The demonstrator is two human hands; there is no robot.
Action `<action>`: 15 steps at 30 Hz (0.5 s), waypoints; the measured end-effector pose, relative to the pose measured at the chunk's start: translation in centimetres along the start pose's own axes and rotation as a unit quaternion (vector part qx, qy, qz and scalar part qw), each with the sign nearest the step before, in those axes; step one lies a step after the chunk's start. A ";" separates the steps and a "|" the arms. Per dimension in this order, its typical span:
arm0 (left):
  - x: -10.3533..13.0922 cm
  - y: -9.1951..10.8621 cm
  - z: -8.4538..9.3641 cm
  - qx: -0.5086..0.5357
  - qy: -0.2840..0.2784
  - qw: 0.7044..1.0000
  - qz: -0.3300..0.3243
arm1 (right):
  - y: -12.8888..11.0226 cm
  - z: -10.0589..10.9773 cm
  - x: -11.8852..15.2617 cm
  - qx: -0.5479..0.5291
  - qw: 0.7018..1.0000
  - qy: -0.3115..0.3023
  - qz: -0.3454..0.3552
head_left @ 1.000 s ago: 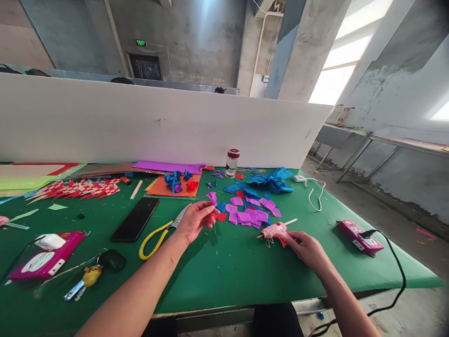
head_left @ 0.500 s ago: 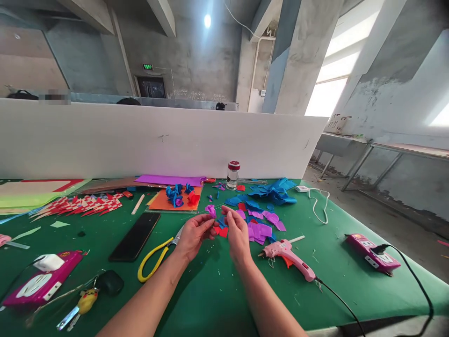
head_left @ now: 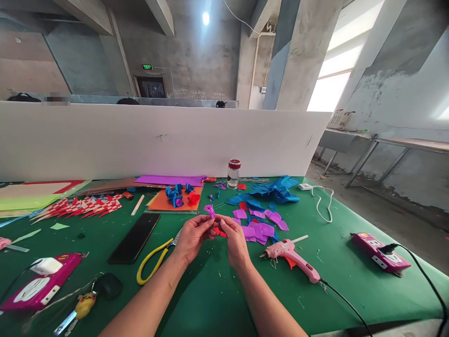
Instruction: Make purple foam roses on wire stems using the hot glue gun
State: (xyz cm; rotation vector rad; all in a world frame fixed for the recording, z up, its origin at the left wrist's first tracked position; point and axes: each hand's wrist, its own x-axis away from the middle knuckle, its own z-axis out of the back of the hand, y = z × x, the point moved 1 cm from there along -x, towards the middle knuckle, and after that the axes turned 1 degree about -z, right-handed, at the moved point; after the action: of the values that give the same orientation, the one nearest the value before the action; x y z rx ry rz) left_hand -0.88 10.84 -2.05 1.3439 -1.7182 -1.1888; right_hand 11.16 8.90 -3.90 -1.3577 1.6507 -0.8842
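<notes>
Partly behind left fingers (head_left: 205,226), purple paper (head_left: 209,210).

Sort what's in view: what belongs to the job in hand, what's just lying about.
Likely part of the job:
purple paper flower, in the left hand
purple paper pieces
pink glue gun
yellow-handled scissors

Probably just lying about:
black phone
yellow keyring figure

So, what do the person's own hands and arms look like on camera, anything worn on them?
The left hand and right hand are both bare, with no gloves. No sleeve shows on the left forearm or right forearm, and no watch or bracelet is visible. I see no rings, though some fingers are hidden.
</notes>
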 end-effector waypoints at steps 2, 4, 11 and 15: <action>0.0 0.0 -0.1 -0.003 -0.002 1.000 0.001 | 0.0 0.0 0.0 0.006 1.000 0.005 0.004; 0.0 0.1 -0.1 -0.004 -0.002 1.000 -0.001 | 0.0 0.0 0.1 0.015 1.000 0.012 0.009; -0.1 0.1 -0.2 -0.003 0.006 1.000 -0.002 | 0.4 0.1 0.2 0.068 0.995 0.016 0.074; 0.0 0.1 -0.2 -0.003 0.005 1.000 -0.003 | 0.3 0.1 0.5 0.105 0.987 0.021 0.124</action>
State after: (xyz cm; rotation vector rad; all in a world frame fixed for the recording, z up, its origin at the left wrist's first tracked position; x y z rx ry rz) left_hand -0.74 10.80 -1.89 1.3510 -1.7034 -1.1869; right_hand 11.06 8.48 -4.29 -0.9737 1.6628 -0.9144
